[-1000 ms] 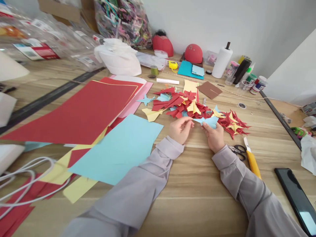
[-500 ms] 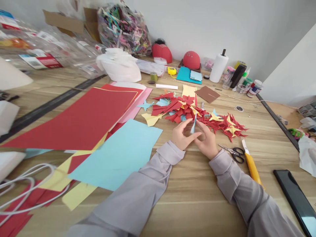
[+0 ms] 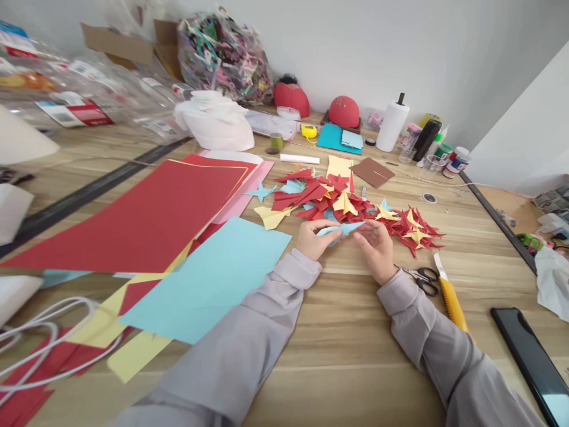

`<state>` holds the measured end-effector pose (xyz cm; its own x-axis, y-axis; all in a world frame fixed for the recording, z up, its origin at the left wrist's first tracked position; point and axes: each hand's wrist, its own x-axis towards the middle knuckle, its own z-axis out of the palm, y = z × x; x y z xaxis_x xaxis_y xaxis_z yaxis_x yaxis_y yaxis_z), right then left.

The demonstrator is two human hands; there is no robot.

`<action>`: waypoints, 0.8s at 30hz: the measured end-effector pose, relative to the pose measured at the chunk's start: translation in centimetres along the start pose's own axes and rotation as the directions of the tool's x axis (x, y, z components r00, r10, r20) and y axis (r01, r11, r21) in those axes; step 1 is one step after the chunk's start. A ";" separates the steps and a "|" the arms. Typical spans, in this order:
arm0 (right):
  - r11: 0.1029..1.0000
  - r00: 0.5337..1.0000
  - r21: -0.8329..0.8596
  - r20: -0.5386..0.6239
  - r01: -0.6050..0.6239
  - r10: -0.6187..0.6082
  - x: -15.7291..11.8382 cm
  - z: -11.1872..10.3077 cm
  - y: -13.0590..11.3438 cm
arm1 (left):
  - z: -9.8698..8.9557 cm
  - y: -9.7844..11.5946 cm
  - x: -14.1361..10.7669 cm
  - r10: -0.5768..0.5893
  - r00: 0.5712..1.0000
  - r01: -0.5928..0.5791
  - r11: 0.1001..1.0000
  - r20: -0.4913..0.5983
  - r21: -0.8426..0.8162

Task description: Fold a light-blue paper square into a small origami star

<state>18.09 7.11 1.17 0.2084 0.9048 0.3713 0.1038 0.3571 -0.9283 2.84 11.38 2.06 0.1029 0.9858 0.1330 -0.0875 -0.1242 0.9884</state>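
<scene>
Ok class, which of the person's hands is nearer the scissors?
Right. The right hand is nearer, up and to the left of the scissors and not touching them; the left hand is farther away, beyond the right hand on the same side.

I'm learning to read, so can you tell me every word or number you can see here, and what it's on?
I can't read any words, numbers or brand names here.
The red and white labels on the clear plastic bottles are too blurred to read.
The labels on the small jars are too small to read.
</scene>
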 end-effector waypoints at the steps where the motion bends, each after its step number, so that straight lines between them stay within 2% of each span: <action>1: 0.996 0.997 0.056 0.039 -0.064 0.062 0.1 0.0 0.0 | -0.1 0.2 0.0 -0.017 0.998 0.017 1.000 0.055 -0.002; 3: 0.978 0.980 0.126 0.129 -0.169 0.152 0.3 0.2 -0.2 | -0.3 0.4 -0.1 -0.026 0.990 0.024 1.000 0.137 0.015; 5: 0.962 0.965 0.156 0.170 -0.226 0.199 0.3 0.2 -0.3 | -0.3 0.5 -0.2 -0.018 0.986 0.013 0.999 0.164 0.032; 10: 0.913 0.954 0.279 0.137 -0.297 0.268 0.1 0.2 -0.4 | -0.1 0.6 -0.2 0.009 0.984 0.000 0.999 0.179 -0.051; 14: 0.876 0.927 0.309 0.173 -0.371 0.332 0.1 0.1 -0.5 | -0.1 0.7 -0.2 0.008 0.980 -0.013 1.000 0.200 0.025; 20: 0.874 0.915 0.284 0.214 -0.393 0.342 0.1 0.1 -0.6 | -0.4 0.9 -0.2 -0.022 0.977 0.007 0.998 0.214 0.067; 24: 0.897 0.926 0.254 0.207 -0.363 0.316 0.1 0.0 -0.4 | -0.3 0.9 -0.2 -0.059 0.971 0.062 0.998 0.233 -0.006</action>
<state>18.04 7.10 1.62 0.0249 0.9986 0.0465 -0.2292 0.0510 -0.9720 2.44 11.11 2.92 0.3355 0.9379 0.0880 -0.0865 -0.0623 0.9943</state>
